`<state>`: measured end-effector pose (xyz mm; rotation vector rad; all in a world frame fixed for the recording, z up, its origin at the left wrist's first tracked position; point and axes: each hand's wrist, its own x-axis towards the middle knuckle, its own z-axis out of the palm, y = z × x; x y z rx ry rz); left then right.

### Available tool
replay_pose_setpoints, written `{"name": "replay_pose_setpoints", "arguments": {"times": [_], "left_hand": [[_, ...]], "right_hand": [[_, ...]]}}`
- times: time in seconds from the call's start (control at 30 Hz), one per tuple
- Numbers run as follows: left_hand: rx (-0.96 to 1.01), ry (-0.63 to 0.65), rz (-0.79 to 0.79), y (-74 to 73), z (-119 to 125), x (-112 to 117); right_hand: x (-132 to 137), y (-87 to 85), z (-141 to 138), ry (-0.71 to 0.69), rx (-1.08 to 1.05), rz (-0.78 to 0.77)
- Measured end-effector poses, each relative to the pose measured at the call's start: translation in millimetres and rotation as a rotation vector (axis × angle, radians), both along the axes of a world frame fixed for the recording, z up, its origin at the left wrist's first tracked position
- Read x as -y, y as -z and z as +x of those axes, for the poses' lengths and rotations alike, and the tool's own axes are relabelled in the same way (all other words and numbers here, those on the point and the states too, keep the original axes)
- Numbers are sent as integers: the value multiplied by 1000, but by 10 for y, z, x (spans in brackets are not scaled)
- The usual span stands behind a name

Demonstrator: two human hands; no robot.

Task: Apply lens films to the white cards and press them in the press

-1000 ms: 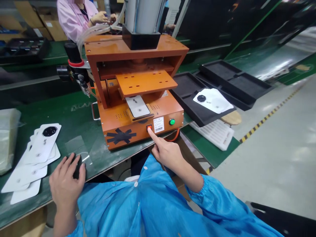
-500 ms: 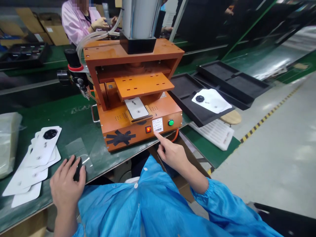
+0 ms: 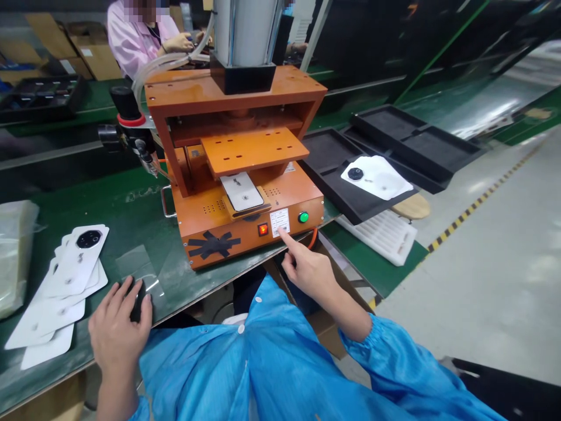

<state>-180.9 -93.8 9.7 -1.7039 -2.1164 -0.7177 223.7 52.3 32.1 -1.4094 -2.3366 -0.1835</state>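
My left hand [image 3: 119, 324] lies with fingers spread on the green bench, its fingertips at the near edge of a clear plastic film [image 3: 139, 266]. Left of it is a loose pile of white phone back panels [image 3: 72, 275], the top one with a round black camera ring. My right hand [image 3: 312, 272] holds nothing; its index finger points out and the others curl in. That fingertip is in front of the label [image 3: 279, 221] on the orange press [image 3: 214, 202]; whether it touches cannot be told. One white panel [image 3: 243, 193] lies on the press bed, partly under the raised plate [image 3: 254, 153].
A green button [image 3: 303, 217] and a lit red switch [image 3: 263, 229] are on the press front. Black trays [image 3: 326, 149] stand at right, one carrying a white panel [image 3: 377, 177]. A clear plastic bag [image 3: 15, 251] lies far left. A co-worker in pink [image 3: 135, 44] sits behind.
My right hand has shifted slightly right and up along the press front. My left hand, the press plate and the panels stay where they were.
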Motion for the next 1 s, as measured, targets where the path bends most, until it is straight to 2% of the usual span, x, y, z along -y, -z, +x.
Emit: {"name": "replay_pose_setpoints", "arguments": {"times": [0.13, 0.27, 0.53, 0.8, 1.0], "left_hand": [[8, -2, -3, -6, -3, 0], [6, 5, -17, 1, -19, 3], [1, 19, -28, 23, -63, 4], [41, -5, -37, 28, -48, 6], [72, -21, -59, -4, -16, 22]], "right_hand": [[-3, -42, -90, -15, 121, -106], [22, -79, -232, 38, 239, -202], [26, -68, -317, 17, 200, -284], [22, 34, -275, -12, 117, -207], [101, 10, -412, -180, -4, -135]]}}
